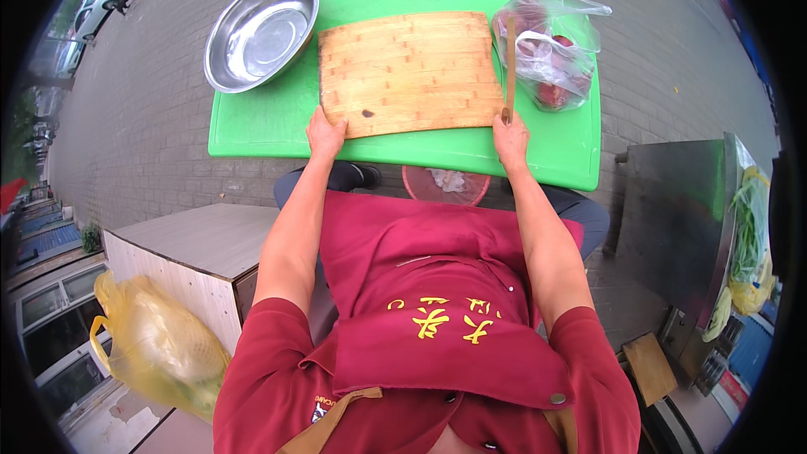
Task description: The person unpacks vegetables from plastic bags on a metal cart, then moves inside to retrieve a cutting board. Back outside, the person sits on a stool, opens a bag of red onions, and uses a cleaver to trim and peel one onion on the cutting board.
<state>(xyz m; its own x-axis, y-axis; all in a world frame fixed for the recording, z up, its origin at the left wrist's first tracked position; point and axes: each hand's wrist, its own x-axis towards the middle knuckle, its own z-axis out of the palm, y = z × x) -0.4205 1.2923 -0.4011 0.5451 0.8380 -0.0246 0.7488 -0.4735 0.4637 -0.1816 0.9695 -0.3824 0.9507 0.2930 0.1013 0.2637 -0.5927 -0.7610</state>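
Note:
A bamboo cutting board (pixel 406 75) with a dark spot near its front edge lies on a green plastic table (pixel 265 129). My left hand (pixel 326 133) grips its near left corner, thumb on top. At the near right corner, my right hand (pixel 511 139) holds the board too. A narrow, knife-like tool (pixel 510 66) with a wooden handle also extends from my right hand along the board's right side. Beside it sits a clear plastic bag (pixel 558 53) of dark red, round produce. A stainless steel basin (pixel 261 34) stands on the table's far left.
Beneath the table's near edge is a pink basket or bin (pixel 444 186) with crumpled plastic inside. A wooden box (pixel 189 239) and a yellow plastic bag (pixel 167 347) are at left. A metal cabinet (pixel 671 221) stands at right, with bagged green vegetables (pixel 749 233) on it.

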